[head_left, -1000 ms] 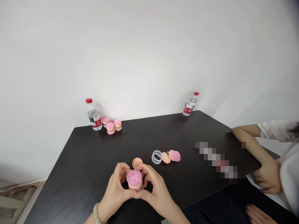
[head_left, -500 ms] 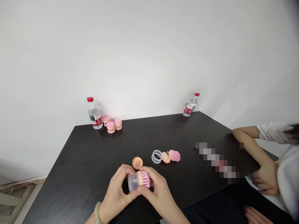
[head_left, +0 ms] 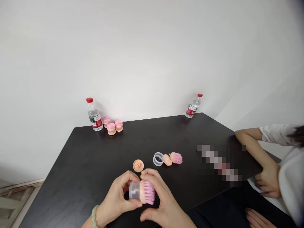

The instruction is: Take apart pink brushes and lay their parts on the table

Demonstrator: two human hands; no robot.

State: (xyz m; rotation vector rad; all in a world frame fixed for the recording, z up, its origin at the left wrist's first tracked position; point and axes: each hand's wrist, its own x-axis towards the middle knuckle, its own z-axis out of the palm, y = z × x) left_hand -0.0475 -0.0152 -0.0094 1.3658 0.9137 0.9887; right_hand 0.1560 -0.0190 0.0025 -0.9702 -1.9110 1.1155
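My left hand (head_left: 118, 195) grips a scrubbing brush (head_left: 142, 192) by its clear plastic body, the pink bristles pointing right. A peach collar joins the bristles to the clear part. Fingers apart, my right hand (head_left: 160, 201) curves around the bristle end without a visible hold on it. Just beyond the hands lies a peach round cap (head_left: 138, 165) with a small stub in its middle. To its right are a clear plastic ring (head_left: 158, 159), a peach disc (head_left: 167, 160) and a pink bristle head (head_left: 176, 158) on its side.
Three whole pink brushes (head_left: 111, 129) stand at the back left beside a water bottle (head_left: 95, 117). Another water bottle (head_left: 193, 107) stands at the back right. A blurred patch (head_left: 219, 164) covers something on the black table (head_left: 95, 158). A person's arm (head_left: 256, 152) rests at the right edge.
My right hand's fingers have opened and come off the brush, its thumb dropping lower. The brush stays in my left hand, with more of its bristles showing.
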